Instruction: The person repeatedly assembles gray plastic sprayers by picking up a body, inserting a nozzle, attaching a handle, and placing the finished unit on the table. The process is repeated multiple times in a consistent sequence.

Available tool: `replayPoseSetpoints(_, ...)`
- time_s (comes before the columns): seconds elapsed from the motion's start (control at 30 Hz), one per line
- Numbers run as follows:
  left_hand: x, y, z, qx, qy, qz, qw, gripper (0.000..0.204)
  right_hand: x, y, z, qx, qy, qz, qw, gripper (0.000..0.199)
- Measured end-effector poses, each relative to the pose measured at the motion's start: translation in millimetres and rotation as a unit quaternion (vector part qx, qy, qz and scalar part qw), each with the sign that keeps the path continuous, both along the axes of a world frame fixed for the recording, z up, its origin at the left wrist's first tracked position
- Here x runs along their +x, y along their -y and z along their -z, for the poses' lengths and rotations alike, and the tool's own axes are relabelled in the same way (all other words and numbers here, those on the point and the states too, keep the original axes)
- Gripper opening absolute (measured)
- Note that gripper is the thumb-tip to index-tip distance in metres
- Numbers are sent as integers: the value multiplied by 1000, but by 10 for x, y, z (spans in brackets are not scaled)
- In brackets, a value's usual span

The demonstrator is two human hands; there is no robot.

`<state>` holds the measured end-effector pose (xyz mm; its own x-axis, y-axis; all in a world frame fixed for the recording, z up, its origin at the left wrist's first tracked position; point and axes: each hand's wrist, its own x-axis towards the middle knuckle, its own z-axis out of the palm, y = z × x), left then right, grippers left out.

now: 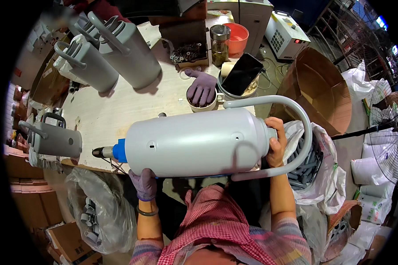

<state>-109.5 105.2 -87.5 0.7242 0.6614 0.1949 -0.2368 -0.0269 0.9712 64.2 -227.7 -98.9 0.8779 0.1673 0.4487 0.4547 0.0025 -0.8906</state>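
I hold a large grey cylindrical housing [194, 141] lying sideways across the front edge of a wooden table [119, 106]. A curved grey handle [303, 132] loops off its right end. My right hand [276, 143], bare, grips the narrow neck at that end. My left hand [144, 183], in a purple glove, holds the underside near the left end. A blue-nosed power tool [112, 151] sticks out from behind the left end; what carries it is hidden.
Several similar grey housings [128, 51] stand at the back left, another [55, 140] at the left edge. A purple glove [202, 86] lies over a white cup. Bags of grey tubes [307, 165] [97, 216] flank me. A cardboard drum [323, 88] and a fan [389, 145] stand on the right.
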Motion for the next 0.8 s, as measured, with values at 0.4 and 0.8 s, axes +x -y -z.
replayPoseSetpoints(0.4, -30, -163, 146, 223, -48, -62, 972, 11, 45, -56, 57, 8, 34, -5, 999, 53)
replayPoseSetpoints(0.8, -520, -707, 429, 236, -266, 39, 934, 41, -51, 243, 130, -32, -71, -104, 992, 79)
